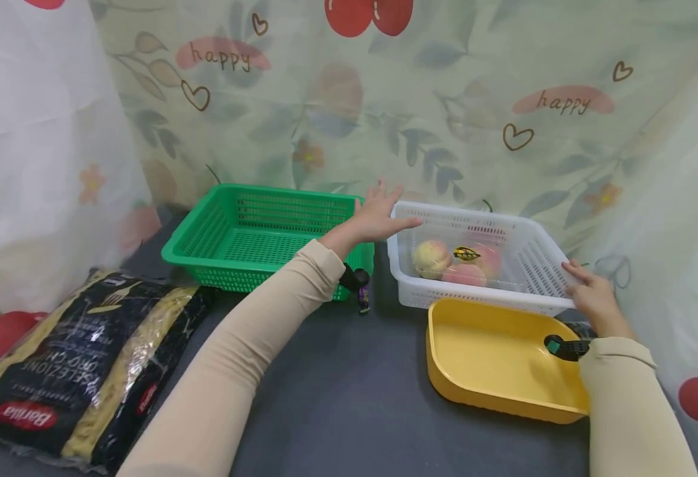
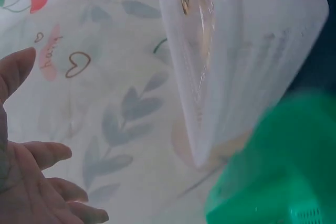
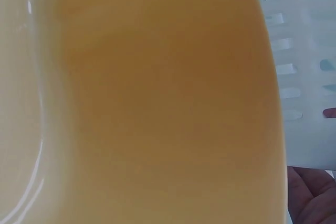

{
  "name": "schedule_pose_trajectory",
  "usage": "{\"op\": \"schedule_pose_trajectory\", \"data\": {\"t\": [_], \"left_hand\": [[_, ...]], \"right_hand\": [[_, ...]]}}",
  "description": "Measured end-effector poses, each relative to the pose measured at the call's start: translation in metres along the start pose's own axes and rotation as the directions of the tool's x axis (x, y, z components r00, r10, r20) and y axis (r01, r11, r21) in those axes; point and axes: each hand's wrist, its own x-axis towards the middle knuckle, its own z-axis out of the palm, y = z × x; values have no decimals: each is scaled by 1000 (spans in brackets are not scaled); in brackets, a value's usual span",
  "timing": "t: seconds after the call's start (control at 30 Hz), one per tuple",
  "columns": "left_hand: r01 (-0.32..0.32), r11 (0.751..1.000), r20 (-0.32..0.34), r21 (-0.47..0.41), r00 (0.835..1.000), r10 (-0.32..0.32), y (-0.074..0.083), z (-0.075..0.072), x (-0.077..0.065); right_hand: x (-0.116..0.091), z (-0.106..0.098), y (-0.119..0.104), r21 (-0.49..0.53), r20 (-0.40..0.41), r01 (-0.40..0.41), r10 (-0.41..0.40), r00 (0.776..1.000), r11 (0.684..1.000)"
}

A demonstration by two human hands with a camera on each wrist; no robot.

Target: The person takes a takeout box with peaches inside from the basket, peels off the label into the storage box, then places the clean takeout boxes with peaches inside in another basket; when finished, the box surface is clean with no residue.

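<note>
Reaching from the bottom left up to the centre of the head view, the left arm ends in a left hand with its fingers stretched and spread, holding nothing. It hovers by the gap between two baskets, and the left wrist view shows it apart from the white basket. The right arm rises along the lower right, and its right hand grips the right end of that white basket, fingers bent at the rim.

In the left half of the white basket, right of the frame's centre, sit three peaches under one clear wrap with a black-and-yellow label. One green basket stands left of centre. One yellow tray lies at the lower right, just in front of the white basket, with the right forearm over its right end. One black pasta bag fills the lower left on the dark table. Behind, a printed curtain carries the word "happy" twice.
</note>
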Motion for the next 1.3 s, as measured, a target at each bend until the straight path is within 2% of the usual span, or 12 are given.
{"op": "schedule_pose_trajectory", "data": {"t": [0.17, 0.3, 0.43, 0.63, 0.83, 0.9, 1.03, 1.1, 1.13, 1.23, 1.27, 1.3], "left_hand": [[6, 979, 81, -204, 997, 10, 8, 8, 12], [60, 912, 102, -406, 995, -20, 11, 15, 21], [100, 845, 111, -526, 993, -49, 11, 26, 31], [224, 691, 182, -687, 974, -134, 14, 47, 42], [277, 582, 185, -765, 959, -213, 16, 68, 46], [285, 529, 185, -800, 954, -235, 17, 75, 47], [281, 385, 156, -879, 933, -325, 22, 87, 52], [266, 342, 128, -901, 917, -377, 26, 93, 53], [261, 336, 112, -905, 908, -403, 27, 95, 54], [271, 387, 66, -881, 882, -467, 33, 99, 52], [280, 416, 47, -865, 871, -489, 34, 101, 51], [293, 462, 18, -837, 859, -512, 36, 102, 48]], "right_hand": [[24, -1, 26, 11, -13, -20, 20, 1000, 1000], [54, -2, 64, 21, -35, -13, 14, 999, 1000], [43, 0, 52, 43, -33, -37, 38, 999, 998], [4, 0, 5, 41, -30, -38, 40, 999, 998], [0, 0, -2, 54, -11, -34, 35, 999, 998], [1, 1, -1, 57, -15, -38, 39, 999, 998], [2, 3, 1, 67, -34, -60, 62, 997, 996], [3, 3, 2, 76, -38, -70, 74, 997, 995], [3, 3, 3, 79, -37, -73, 76, 996, 994], [2, 3, 2, 86, -32, -60, 63, 997, 994], [1, 3, 1, 90, -34, -58, 62, 998, 994], [0, 3, 1, 93, -32, -57, 61, 998, 994]]}}
